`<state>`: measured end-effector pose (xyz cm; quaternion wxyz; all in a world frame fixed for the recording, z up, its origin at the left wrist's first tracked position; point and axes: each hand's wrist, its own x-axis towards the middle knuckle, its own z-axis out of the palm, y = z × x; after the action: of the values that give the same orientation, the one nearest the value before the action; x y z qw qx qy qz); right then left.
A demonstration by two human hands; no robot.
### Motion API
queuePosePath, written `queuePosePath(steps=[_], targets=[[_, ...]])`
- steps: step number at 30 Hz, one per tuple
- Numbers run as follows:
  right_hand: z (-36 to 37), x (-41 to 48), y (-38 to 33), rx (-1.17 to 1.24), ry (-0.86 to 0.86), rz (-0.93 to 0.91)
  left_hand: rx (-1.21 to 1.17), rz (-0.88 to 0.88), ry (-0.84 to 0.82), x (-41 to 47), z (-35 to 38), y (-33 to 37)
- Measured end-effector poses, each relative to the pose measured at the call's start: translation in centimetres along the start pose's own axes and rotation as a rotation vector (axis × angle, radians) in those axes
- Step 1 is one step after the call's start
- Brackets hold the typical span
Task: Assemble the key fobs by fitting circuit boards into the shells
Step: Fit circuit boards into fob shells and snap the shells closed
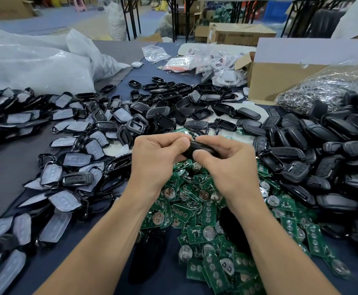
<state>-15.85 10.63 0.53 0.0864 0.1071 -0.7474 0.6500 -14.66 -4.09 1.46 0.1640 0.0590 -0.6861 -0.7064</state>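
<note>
- No writing can be read: the dark print on the side of the closed carton [242, 35] at the far edge is too blurred, and no brand shows on any shell or board.
- One black key fob shell [201, 149] is held in the air at the middle of the view, above the near edge of the board pile; only part of it shows between the two hands.
- The left hand [156, 158] has its fingers curled tight, and its thumb [182, 143] pinches the shell's left end.
- The right hand [231, 165] has its fingers curled round the shell's far side, with its thumb [199, 155] pressed flat on the near face.
- Whether a board already sits inside the held shell cannot be told.
- The green circuit boards [205, 209] lie in one loose heap under and in front of the hands, too many to count, many with a round silver battery clip.
- The empty black shells [322, 156] form one large heap on the right and behind, too many to count.
- The shell halves with grey rubber pads [67, 145] spread across the left, likewise uncountable.
- One open cardboard box [280, 75] stands at the far right of the table [8, 173], with one clear bag of metal key rings [322, 90] just beside it.
- Large white plastic bags [35, 64] lie at the far left.
</note>
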Motion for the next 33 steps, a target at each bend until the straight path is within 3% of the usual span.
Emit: queuePosePath(steps=[3,9,21,26,33], targets=[[-0.48,0.43,0.11,0.142,-0.007,0.059,-0.037,0.057,-0.048,0.06,-0.23,0.21],[-0.67,0.32,-0.11,0.175,0.06,0.017,0.006,0.078,-0.171,0.01,-0.63,0.21],[-0.68,0.33,-0.12,0.259,0.026,0.016,0.111,0.201,-0.148,-0.05,-0.8,-0.16],[-0.74,0.44,-0.08,0.278,0.029,0.017,0.081,0.134,-0.134,-0.12,-0.39,-0.08],[-0.73,0.44,-0.13,0.307,0.032,0.02,-0.162,-0.1,-0.189,-0.25,-0.11,0.41]])
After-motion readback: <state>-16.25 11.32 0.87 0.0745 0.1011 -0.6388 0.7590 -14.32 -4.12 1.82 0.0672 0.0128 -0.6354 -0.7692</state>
